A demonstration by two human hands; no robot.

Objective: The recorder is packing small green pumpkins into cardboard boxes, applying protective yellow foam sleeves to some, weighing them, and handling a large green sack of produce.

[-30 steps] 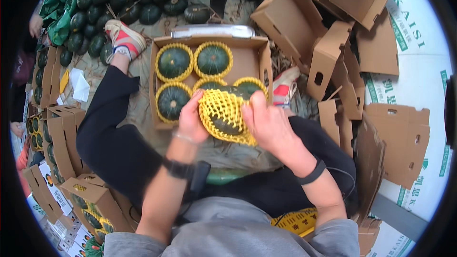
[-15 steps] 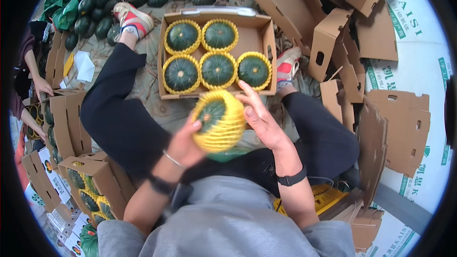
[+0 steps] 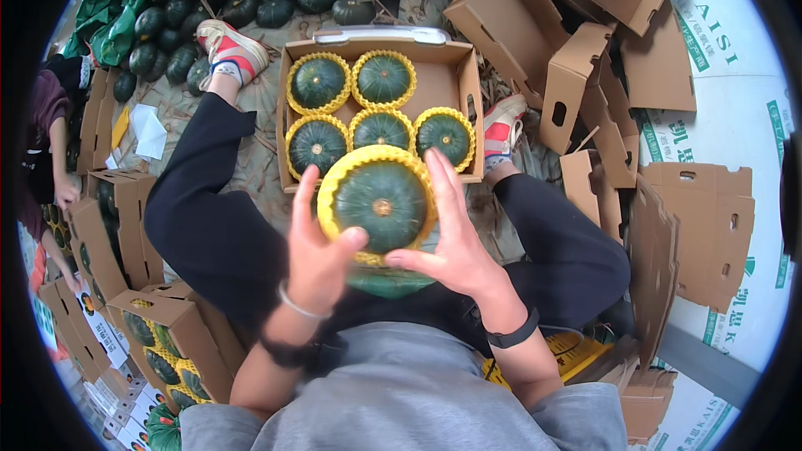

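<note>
A round, dark green squash (image 3: 380, 221) is sitting between the two hands, above the lap and in front of the box's near wall, its tan button facing up. A yellow foam-net sleeve (image 3: 376, 154) is ringing its sides, probably for cushioning, and is leaving the top bare. The right hand (image 3: 458, 250) is opening wide around the squash's right side, fingers lying along the sleeve and thumb reaching over the near edge; this spread is likely suiting so broad a fruit. The left hand (image 3: 316, 259) is cupping the other side, thumb and fingers well apart, but blur is hiding whether it is pressing on it.

Beyond, a shallow brown cardboard box (image 3: 439, 88) is resting on the ground sheet between the legs in black trousers (image 3: 200, 175), presumably for easy reach. Five netted green squashes (image 3: 383, 78) are lying in it, two in the far row and three in the near one, all tops up, their sleeves apparently keeping the skins from rubbing.
</note>
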